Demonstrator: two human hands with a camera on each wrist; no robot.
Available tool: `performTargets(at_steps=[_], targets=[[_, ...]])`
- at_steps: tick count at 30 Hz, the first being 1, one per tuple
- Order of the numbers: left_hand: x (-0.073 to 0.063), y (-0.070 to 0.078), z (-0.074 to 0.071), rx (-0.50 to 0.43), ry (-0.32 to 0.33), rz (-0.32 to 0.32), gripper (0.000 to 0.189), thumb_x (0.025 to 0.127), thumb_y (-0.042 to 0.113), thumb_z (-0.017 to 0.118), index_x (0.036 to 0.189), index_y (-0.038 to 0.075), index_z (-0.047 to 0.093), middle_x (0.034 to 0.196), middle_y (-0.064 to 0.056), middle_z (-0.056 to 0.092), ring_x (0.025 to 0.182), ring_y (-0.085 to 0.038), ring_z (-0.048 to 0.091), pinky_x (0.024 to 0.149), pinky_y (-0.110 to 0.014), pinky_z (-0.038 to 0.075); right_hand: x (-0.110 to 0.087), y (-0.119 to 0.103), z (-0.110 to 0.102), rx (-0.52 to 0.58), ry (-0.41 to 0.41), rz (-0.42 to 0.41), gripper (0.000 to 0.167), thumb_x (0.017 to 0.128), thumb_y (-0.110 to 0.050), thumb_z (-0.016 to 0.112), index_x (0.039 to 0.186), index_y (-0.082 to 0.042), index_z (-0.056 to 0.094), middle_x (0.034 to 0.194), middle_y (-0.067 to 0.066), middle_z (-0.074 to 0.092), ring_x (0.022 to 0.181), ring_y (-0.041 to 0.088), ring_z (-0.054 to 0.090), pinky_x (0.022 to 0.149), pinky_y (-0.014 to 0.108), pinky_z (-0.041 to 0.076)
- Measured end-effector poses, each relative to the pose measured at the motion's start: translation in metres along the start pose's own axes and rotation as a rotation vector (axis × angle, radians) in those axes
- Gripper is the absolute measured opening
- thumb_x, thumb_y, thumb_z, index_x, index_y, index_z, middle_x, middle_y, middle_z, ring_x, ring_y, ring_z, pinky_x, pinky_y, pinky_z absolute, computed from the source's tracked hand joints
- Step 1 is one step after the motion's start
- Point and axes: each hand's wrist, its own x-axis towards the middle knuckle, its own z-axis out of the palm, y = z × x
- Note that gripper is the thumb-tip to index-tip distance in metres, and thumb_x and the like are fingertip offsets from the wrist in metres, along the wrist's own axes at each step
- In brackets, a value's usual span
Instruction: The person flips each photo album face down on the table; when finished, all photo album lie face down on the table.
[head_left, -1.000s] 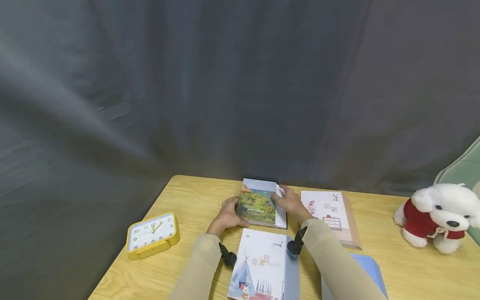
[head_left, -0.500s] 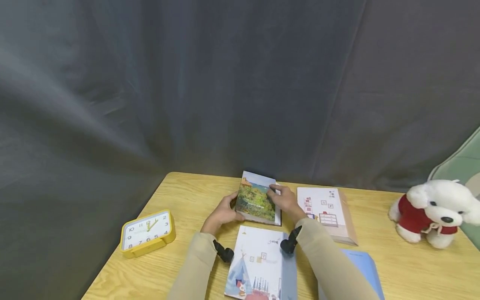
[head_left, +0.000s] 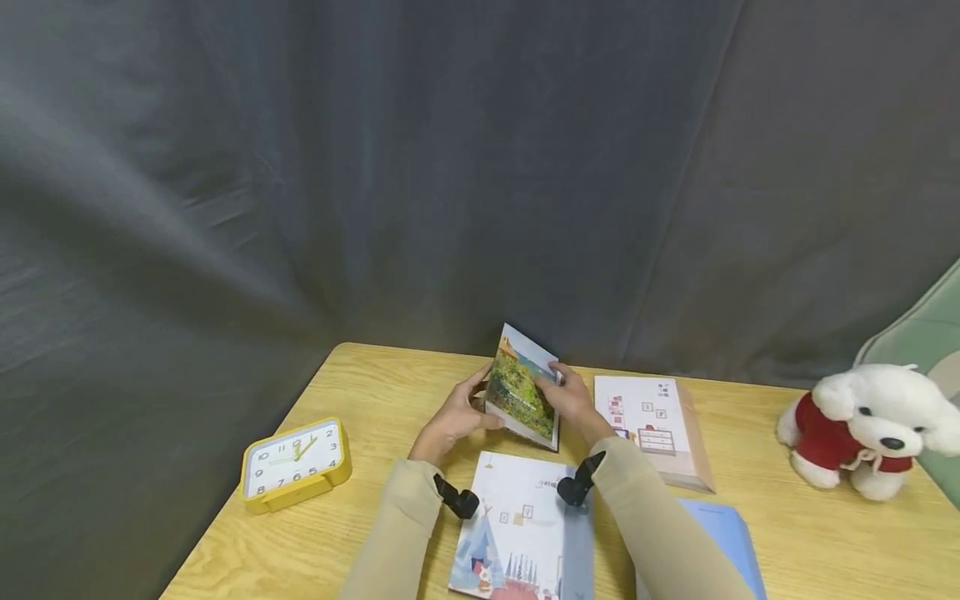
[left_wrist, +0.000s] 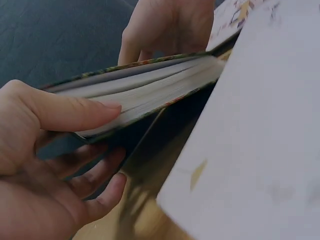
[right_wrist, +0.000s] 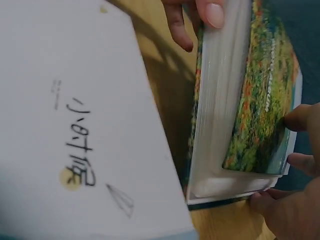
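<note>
A photo album point(head_left: 519, 390) with a landscape cover is tilted at the back of the table, its left side raised. My left hand point(head_left: 454, 420) grips it at the left, the thumb point(left_wrist: 80, 112) across the page edges and the fingers below the back cover. At the other side my right hand point(head_left: 576, 403) holds the album's right edge, thumb on the front cover point(right_wrist: 265, 95). The cover stands slightly apart from the pages in the right wrist view. Just in front of both hands lies a white book point(head_left: 502, 521) with a tent drawing.
Another white book point(head_left: 648, 421) lies right of the album. A blue folder-like item point(head_left: 723, 533) is partly covered by the right sleeve. A yellow clock point(head_left: 296, 465) stands at the left, a white plush dog point(head_left: 870, 429) at the right. A dark curtain point(head_left: 480, 183) hangs behind the table.
The album has gone from lying flat to tilted, its left side lifted and turned toward the right. My left hand has risen with it; the right hand stays at its right edge.
</note>
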Motion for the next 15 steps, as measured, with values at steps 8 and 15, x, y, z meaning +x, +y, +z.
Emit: performTargets(at_steps=[8,15], targets=[[0.004,0.004,0.012,-0.086,0.049,0.020,0.089,0.075,-0.009,0.079,0.152,0.013,0.041,0.146,-0.016,0.048,0.129,-0.038,0.046,0.106,-0.050,0.039,0.003,-0.006,-0.009,0.363,-0.034,0.044,0.061,0.096,-0.016,0.051,0.152,0.000,0.031,0.146,0.027,0.032,0.121,0.036,0.045,0.100,0.051,0.043],[0.008,0.005,0.026,-0.077,0.064,0.029,0.085,0.073,-0.010,0.080,0.149,0.009,0.045,0.146,-0.014,0.050,0.122,-0.033,0.053,0.104,-0.044,0.043,0.003,-0.004,-0.016,0.427,-0.068,0.044,0.062,0.096,-0.020,0.050,0.150,0.001,0.029,0.144,0.028,0.032,0.131,0.042,0.039,0.104,0.060,0.037]])
